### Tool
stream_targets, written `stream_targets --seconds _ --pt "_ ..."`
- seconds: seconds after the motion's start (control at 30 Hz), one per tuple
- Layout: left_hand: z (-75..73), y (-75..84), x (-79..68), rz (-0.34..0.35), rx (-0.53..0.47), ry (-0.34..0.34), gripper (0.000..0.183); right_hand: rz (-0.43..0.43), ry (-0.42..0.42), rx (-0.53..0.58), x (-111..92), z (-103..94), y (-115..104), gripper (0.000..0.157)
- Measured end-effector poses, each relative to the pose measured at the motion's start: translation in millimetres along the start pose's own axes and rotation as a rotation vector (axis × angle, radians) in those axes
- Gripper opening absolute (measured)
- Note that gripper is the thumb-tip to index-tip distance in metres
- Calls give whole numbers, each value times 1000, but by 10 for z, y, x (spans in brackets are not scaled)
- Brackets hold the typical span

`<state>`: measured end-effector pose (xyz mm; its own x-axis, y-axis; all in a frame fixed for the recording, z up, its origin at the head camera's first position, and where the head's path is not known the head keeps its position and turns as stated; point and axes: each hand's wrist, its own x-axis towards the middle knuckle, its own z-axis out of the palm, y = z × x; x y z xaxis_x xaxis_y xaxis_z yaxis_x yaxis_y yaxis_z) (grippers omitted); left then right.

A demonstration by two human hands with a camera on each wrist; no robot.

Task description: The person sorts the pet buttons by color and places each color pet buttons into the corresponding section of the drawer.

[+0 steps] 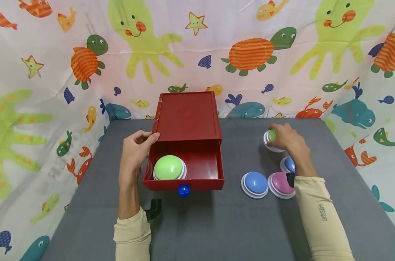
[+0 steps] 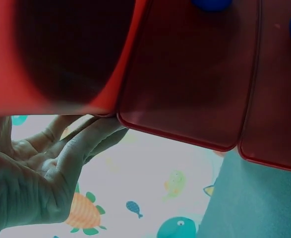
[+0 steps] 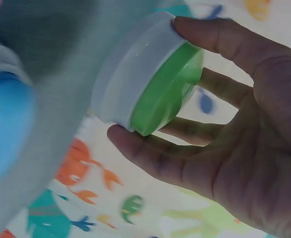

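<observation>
In the head view, my left hand (image 1: 133,148) grips the left side of a red box (image 1: 187,117), its thumb on the top near the front corner. Below, the box's drawer (image 1: 210,184) stands pulled out, with a blue knob (image 1: 184,191) at its front. Inside the drawer's left half sits a green-domed push light (image 1: 168,168) with a white base. Over the table's right side, my right hand (image 1: 286,137) holds another green-domed push light (image 3: 167,89) by its white rim, tilted, fingers and thumb around it. The left wrist view shows fingers (image 2: 88,144) against the box's edge.
To the right of the box lie a blue-domed light (image 1: 256,182) and a pink one (image 1: 282,183). Another blue light (image 1: 288,164) is partly behind the right wrist. A pink edge (image 1: 328,194) shows beside the right sleeve. A patterned curtain (image 1: 197,43) borders the grey table (image 1: 236,224).
</observation>
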<state>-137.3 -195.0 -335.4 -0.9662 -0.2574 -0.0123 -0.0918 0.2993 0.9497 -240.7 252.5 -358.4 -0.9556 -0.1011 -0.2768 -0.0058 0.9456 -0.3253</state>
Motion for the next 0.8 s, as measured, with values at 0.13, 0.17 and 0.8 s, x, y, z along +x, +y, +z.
stream_targets --seconds 0.13,0.17,0.8 --pt "5 -7 -3 4 3 -1 45 -2 44 7 -207 -158 -175 76" --pt "5 -6 -2 6 2 -1 45 -4 52 10 -261 -186 -221 79" --pt "9 -27 -31 4 19 0 44 -295 349 110 -1339 -450 -944 71"
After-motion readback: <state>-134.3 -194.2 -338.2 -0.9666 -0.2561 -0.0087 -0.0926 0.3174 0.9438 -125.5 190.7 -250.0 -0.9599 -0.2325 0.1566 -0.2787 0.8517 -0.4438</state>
